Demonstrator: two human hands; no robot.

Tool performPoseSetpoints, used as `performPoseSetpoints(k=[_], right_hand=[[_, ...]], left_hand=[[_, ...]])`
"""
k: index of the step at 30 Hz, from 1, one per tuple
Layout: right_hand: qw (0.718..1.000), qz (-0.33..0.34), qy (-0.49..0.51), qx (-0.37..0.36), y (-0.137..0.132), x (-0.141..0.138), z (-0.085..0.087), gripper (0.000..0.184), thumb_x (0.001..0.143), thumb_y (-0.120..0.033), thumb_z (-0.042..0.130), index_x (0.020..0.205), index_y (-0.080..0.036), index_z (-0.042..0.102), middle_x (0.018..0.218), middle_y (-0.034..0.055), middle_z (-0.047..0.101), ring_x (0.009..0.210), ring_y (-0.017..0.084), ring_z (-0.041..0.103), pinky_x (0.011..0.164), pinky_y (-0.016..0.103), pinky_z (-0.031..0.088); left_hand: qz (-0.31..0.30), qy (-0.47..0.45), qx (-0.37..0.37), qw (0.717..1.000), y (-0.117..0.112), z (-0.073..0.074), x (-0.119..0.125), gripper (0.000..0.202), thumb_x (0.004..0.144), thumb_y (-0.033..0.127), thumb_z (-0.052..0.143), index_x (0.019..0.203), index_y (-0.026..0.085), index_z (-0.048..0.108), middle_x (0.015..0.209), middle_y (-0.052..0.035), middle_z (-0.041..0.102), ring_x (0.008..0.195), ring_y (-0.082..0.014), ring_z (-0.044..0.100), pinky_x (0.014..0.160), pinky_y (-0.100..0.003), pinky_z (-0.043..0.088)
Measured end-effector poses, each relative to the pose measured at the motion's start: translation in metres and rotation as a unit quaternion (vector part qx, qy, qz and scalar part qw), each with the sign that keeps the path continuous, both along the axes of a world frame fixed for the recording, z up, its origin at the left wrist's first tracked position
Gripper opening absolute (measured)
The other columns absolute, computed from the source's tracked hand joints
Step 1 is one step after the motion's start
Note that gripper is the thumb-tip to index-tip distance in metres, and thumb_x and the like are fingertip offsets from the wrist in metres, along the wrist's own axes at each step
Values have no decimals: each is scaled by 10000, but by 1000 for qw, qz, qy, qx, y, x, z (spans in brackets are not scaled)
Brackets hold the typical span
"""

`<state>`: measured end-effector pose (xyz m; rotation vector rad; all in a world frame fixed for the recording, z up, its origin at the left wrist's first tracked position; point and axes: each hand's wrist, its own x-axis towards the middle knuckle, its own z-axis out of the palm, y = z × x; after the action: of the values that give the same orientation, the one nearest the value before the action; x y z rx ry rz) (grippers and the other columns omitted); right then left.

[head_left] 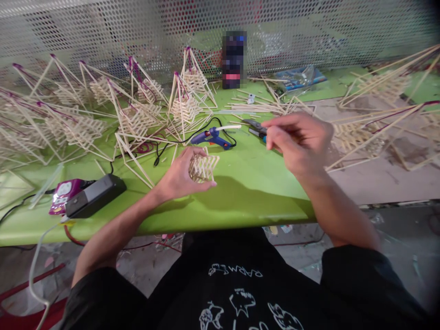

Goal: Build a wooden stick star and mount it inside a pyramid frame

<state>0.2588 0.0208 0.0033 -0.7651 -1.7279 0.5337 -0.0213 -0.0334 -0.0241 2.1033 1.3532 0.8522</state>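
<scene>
My left hand (182,175) is wrapped round a small basket of stacked wooden sticks (206,167), held tilted above the green table. Thumb and fingers grip it from its left side. My right hand (298,140) hovers to the right, slightly blurred, with thumb and forefinger pinched together. Whatever may be between those fingertips is too small to make out. Just behind them lies a pair of pliers (255,126), partly hidden by the hand. A blue hot glue gun (212,136) with a white glue stick rests on the table between my hands.
Several stick pyramids with baskets (185,103) crowd the left and back. Loose sticks (261,106) lie behind the pliers. A purple socket (63,196) and black adapter (98,196) sit front left. More stick frames (360,133) stand on a board at right, before a perforated metal screen (144,27).
</scene>
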Motion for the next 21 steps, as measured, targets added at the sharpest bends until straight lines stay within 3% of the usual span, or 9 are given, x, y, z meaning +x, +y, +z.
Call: performPoseSetpoints(k=[3,8,13,21], right_hand=[[997,14,-65,27,-7,-2,6,100,909,-340,715,897,-255,766,696,-3,672,537,120,527,478,299,413],[991,31,-109,76,-4,-1,11,44,857,-230,747,825,-250,768,599,-33,568,508,99,437,485,281,345],[978,59,-175,98,2,4,10,76,811,-128,751,805,-204,756,606,-43,508,527,76,384,508,262,303],[962,67,-240,115,0,3,8,79,781,-98,707,761,-175,702,641,-42,522,564,75,424,560,244,339]], left_hand=[[7,-3,1,1000,2,-1,-1,687,626,396,881,1185,204,532,1248,-105,636,1098,-273,646,997,-465,538],[7,-26,-13,1000,4,-4,-5,665,654,413,877,1186,216,529,1232,-97,637,1044,-257,656,847,-396,581],[12,-31,-3,999,6,-4,-8,648,673,396,873,1194,240,521,1254,-82,629,1074,-263,656,875,-404,575],[21,-24,-1,1000,6,-1,-7,655,666,401,876,1190,230,521,1225,-78,636,1032,-249,658,897,-413,563]])
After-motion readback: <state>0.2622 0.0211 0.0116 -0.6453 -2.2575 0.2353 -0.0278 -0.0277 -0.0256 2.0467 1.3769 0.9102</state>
